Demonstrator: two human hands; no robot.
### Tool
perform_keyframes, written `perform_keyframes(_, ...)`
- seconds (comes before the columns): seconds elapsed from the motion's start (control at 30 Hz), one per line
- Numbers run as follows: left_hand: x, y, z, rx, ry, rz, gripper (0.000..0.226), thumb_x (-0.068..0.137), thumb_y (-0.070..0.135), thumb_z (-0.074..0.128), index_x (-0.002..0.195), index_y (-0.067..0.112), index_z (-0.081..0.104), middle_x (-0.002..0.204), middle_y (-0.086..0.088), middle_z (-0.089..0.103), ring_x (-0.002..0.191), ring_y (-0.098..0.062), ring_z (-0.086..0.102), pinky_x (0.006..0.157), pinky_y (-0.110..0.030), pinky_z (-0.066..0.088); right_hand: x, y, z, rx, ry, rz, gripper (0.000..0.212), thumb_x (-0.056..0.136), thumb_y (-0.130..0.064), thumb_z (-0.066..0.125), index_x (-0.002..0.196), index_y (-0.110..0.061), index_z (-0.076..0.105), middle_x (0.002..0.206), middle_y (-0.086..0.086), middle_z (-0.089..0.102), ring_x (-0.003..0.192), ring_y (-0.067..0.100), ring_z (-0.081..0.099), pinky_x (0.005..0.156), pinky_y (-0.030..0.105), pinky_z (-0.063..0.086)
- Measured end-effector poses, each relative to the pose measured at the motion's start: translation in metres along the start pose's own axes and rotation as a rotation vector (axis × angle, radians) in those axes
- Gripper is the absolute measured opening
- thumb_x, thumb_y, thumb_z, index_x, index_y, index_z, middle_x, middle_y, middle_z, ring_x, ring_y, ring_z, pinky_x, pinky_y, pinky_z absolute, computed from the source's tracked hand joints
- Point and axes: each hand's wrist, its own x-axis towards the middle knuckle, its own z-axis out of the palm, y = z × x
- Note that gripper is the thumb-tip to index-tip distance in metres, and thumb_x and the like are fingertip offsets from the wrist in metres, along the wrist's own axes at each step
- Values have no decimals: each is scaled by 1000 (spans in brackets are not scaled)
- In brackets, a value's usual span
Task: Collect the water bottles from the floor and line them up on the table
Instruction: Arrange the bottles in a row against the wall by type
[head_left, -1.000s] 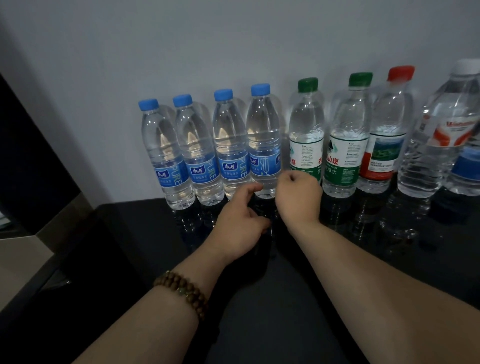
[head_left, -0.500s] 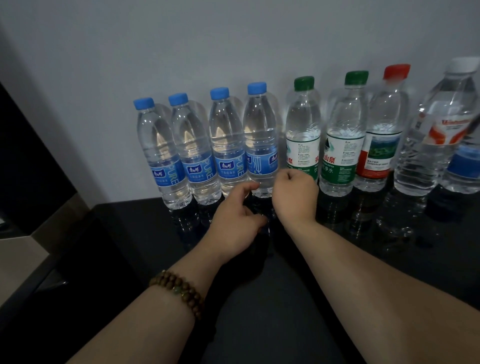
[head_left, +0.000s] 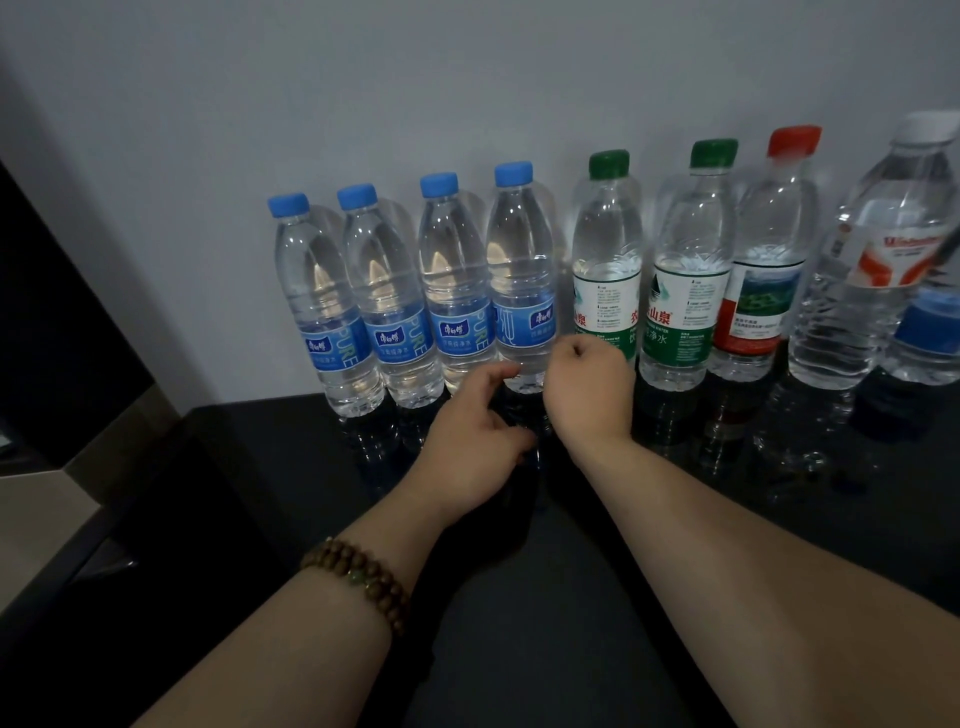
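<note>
Judging by the row, the task is taken to be nearly or wholly done: the water bottles (head_left: 608, 249) are stood upright, side by side, against the wall (head_left: 467, 78) at 12 o'clock on the table (head_left: 519, 649). Four blue-capped bottles (head_left: 457, 291) are set at 11 o'clock and two green-capped bottles (head_left: 685, 270) at 1 o'clock. A red-capped bottle (head_left: 763, 291) and a larger white-capped bottle (head_left: 872, 291) follow toward 2 o'clock. Whether any are left on the floor cannot be told, since hardly any floor is shown. At most a little straightening seems to be left.

The left hand (head_left: 472, 441) is laid at the foot of the fourth blue-capped bottle (head_left: 519, 291), fingers curled under, thumb stretched toward its base; contact cannot be told. The right hand (head_left: 592, 389), at 1 o'clock of it, is balled, fingers pressed into the palm, with nothing seen held.

Clear, thin, ribbed plastic is shown, with glossy wrap labels and ridged screw caps. The table is black and mirror-smooth, so reflections are cast. A wooden bead bracelet (head_left: 358, 577) is worn on the left wrist.
</note>
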Motion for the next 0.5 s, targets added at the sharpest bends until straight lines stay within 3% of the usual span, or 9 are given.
perform_keyframes(0.07, 0, 0, 0, -32, 22, 3, 63, 79, -6, 72, 125, 33, 54, 100, 19, 65, 60, -13, 65, 74, -36, 59, 0, 0, 0, 8, -36, 1, 25, 93, -22, 47, 92, -20, 72, 78, -5, 65, 74, 16, 58, 61, 26, 40)
perform_keyframes(0.17, 0, 1, 0, -51, 20, 2, 62, 79, -9, 70, 127, 28, 56, 119, 23, 62, 60, -11, 65, 73, -32, 59, -1, 1, 0, 19, -83, -23, 26, 91, -19, 46, 92, -17, 72, 73, -8, 62, 74, 17, 61, 65, 31, 45)
perform_keyframes(0.3, -1, 1, -1, -18, -5, -15, 64, 79, -8, 69, 127, 32, 54, 91, 30, 65, 63, -16, 67, 77, -40, 60, 1, 5, 1, 25, -73, -10, 29, 89, -19, 46, 61, -21, 57, 56, -7, 55, 52, 11, 48, 50, 27, 36)
perform_keyframes(0.37, -1, 1, -1, 5, -17, -16, 66, 79, -7, 70, 127, 35, 53, 84, 24, 64, 66, -22, 69, 79, -44, 60, 2, 5, 1, 28, -50, 7, 29, 90, -21, 48, 62, -22, 57, 55, -8, 54, 50, 8, 47, 48, 25, 32)
perform_keyframes(0.5, -1, 2, -1, 7, -22, -20, 66, 80, -5, 71, 128, 37, 51, 89, 14, 65, 69, -26, 70, 78, -46, 60, 2, 4, 2, 4, -13, 13, 24, 93, -26, 49, 77, -22, 66, 64, -8, 61, 57, 6, 53, 48, 23, 32)
